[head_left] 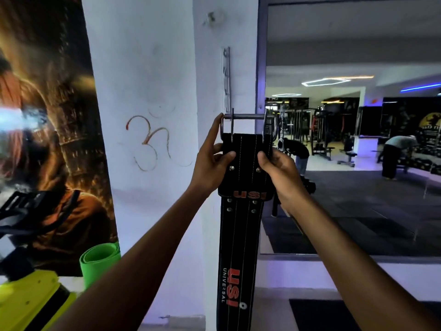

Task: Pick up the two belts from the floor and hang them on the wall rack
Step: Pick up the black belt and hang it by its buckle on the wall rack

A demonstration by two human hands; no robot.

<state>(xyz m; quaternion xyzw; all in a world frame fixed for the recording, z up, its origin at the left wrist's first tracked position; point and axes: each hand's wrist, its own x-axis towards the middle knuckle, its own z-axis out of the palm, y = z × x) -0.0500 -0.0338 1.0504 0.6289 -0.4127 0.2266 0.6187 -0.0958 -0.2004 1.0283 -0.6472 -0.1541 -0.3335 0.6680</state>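
A black leather belt [241, 235] with red "USI" lettering hangs straight down in front of a white pillar. Its metal buckle [248, 118] points up, just below the white metal wall rack [226, 80] fixed vertically on the pillar. My left hand [212, 161] grips the belt's top left edge, with a finger up along the buckle side. My right hand [279, 168] grips the top right edge. Only one belt is in view.
A large mirror [358, 151] on the right reflects a gym with machines and two bent-over people. A dark poster [47, 115] covers the wall at left. A rolled green mat [100, 259] and a yellow-and-black machine [31, 295] stand at lower left.
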